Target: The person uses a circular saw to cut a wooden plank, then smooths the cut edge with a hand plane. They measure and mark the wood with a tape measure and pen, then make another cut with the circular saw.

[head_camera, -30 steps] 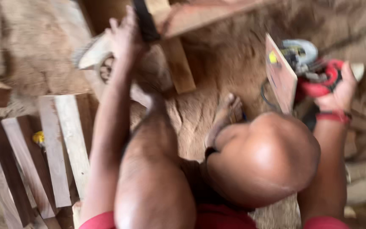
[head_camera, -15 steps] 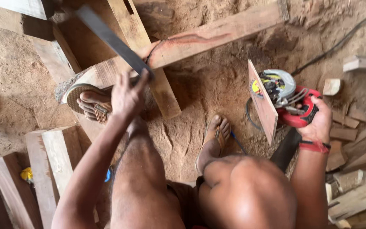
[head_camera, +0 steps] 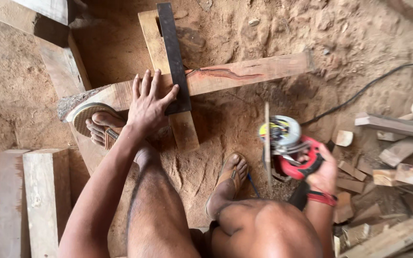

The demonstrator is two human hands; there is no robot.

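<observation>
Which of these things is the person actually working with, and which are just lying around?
In use:
left hand
dark metal square
long plank
right hand
red circular saw

Lying about:
offcut pile
thick wooden blocks
black cable

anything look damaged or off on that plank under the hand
Yes: the plank has a dark wavy crack or stain line just right of the black metal square. Its left end looks rough and ragged, beside the left hand.
</observation>
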